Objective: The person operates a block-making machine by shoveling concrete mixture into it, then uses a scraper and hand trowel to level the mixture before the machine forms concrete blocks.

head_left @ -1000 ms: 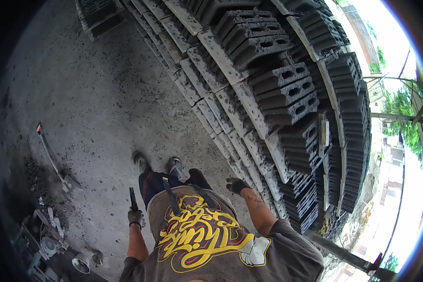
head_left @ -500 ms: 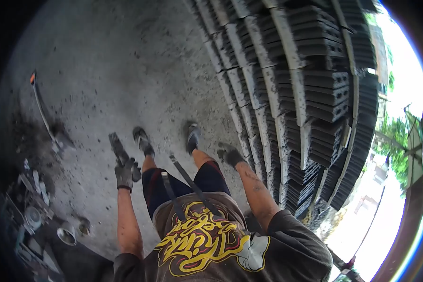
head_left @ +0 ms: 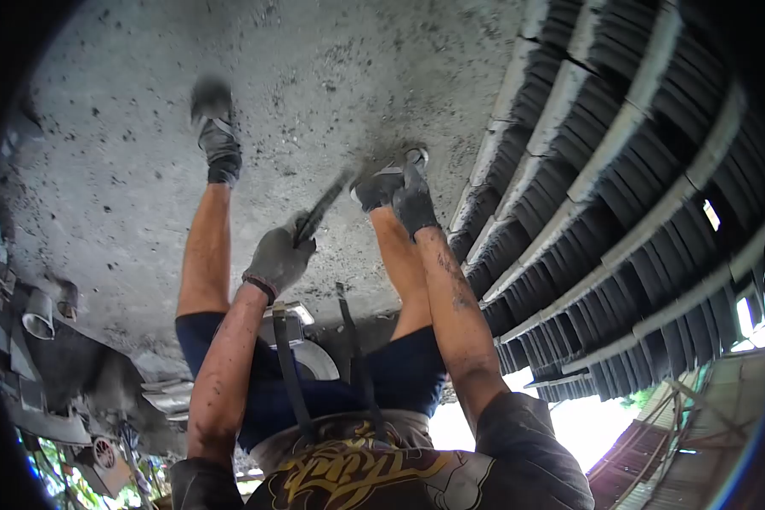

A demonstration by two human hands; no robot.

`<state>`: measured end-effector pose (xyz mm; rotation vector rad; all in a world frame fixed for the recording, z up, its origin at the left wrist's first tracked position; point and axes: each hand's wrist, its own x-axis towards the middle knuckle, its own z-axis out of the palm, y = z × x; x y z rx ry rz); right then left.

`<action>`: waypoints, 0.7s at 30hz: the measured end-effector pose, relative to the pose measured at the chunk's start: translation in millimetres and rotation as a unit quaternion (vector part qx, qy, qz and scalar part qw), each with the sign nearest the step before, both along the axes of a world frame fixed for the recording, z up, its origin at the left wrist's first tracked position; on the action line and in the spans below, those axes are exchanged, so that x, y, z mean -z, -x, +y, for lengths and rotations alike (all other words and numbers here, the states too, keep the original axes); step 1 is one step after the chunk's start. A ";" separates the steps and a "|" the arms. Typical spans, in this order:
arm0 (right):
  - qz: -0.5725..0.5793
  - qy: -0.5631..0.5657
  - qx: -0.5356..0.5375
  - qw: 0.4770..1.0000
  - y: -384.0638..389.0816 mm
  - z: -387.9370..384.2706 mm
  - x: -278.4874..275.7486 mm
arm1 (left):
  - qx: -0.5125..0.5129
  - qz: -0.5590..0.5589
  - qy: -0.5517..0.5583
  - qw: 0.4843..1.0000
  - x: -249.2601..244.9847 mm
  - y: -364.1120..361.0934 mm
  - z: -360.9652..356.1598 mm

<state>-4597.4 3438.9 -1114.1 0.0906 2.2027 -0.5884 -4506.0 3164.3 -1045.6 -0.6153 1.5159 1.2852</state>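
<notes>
My left hand (head_left: 282,257), in a dark grey glove, is closed round a dark, flat, narrow piece (head_left: 323,206) that points up and to the right over the floor. My right hand (head_left: 414,204), also gloved, hangs beside my right shoe (head_left: 381,185) with its fingers stretched out. Nothing can be made out in it. The shoe partly overlaps with it in view.
Grey concrete floor (head_left: 297,102) spreads ahead, with dark crumbs on it. Long curved racks (head_left: 603,161) of stacked dark ribbed blocks run along the right. Metal parts and a cup-shaped piece (head_left: 38,314) lie at the left. My left shoe (head_left: 217,136) is set forward.
My feet have moved wide apart, the left one forward. My left hand has moved right with the dark piece, and my right hand has come close to my right shoe. The racks appear nearer.
</notes>
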 end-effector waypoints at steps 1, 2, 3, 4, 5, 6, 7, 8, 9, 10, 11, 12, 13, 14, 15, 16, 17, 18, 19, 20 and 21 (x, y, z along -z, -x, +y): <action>-0.014 -0.003 -0.002 1.000 -3.8 5.6 20.0 | -0.002 -0.014 -0.003 1.000 7.0 -4.1 3.6; -0.052 0.019 0.054 0.997 -8.8 11.6 38.9 | 0.068 0.013 -0.010 0.998 12.7 -8.2 6.4; -0.087 0.040 0.112 0.989 -12.1 16.0 55.7 | 0.137 0.042 -0.018 0.990 15.9 -7.7 6.9; -0.065 0.046 0.109 0.991 -13.6 20.0 70.2 | 0.191 0.013 -0.025 0.981 12.2 6.5 5.2; -0.074 0.042 0.111 0.990 -18.3 27.6 86.4 | 0.192 0.004 -0.030 0.981 13.1 10.3 3.1; -0.071 0.058 0.139 0.986 -24.0 36.9 102.7 | 0.238 0.030 -0.026 0.970 13.9 11.9 2.3; -0.065 0.072 0.168 0.981 -28.7 46.6 117.4 | 0.284 0.059 -0.023 0.957 15.3 13.4 1.8; -0.072 0.107 0.139 0.982 -31.6 52.7 126.2 | 0.300 0.050 -0.022 0.952 15.7 16.9 0.6; -0.080 0.142 0.112 0.980 -28.7 50.3 129.7 | 0.316 0.042 -0.021 0.948 15.8 21.6 -0.9; -0.130 0.083 0.290 0.944 -22.7 47.0 135.1 | 0.324 0.050 -0.024 0.944 13.8 30.4 -3.5; -0.145 0.077 0.391 0.905 -18.8 41.1 135.8 | 0.333 0.059 -0.027 0.941 11.7 38.7 -5.3; -0.147 0.070 0.492 0.855 -14.1 34.0 135.9 | 0.337 0.063 -0.026 0.939 10.9 43.2 -4.8; -0.148 0.070 0.496 0.853 -17.8 37.3 142.4 | 0.341 0.068 -0.025 0.937 10.3 47.7 -4.3; -0.129 0.070 0.453 0.879 -19.9 40.6 149.0 | 0.344 0.082 -0.017 0.935 9.5 51.3 -2.6; -0.110 0.067 0.409 0.903 -21.0 42.5 152.6 | 0.345 0.081 -0.019 0.935 9.7 54.9 -1.3; -0.130 0.045 0.396 0.908 -22.2 44.1 155.9 | 0.347 0.080 -0.021 0.934 9.9 58.3 0.2; -0.130 0.042 0.399 0.907 -29.6 54.4 162.8 | 0.348 0.079 -0.023 0.934 10.1 61.7 1.7; -0.161 0.168 0.499 0.835 -40.0 65.6 171.7 | 0.355 0.080 -0.028 0.931 11.3 60.9 2.1; -0.173 0.229 0.544 0.789 -47.7 75.3 185.1 | 0.358 0.077 -0.031 0.930 12.7 59.7 2.4; -0.187 0.286 0.585 0.736 -48.1 75.7 191.9 | 0.361 0.073 -0.034 0.929 13.9 58.5 2.7; -0.117 0.237 0.478 0.838 -49.8 72.0 202.5 | 0.364 0.070 -0.038 0.928 15.1 57.3 2.9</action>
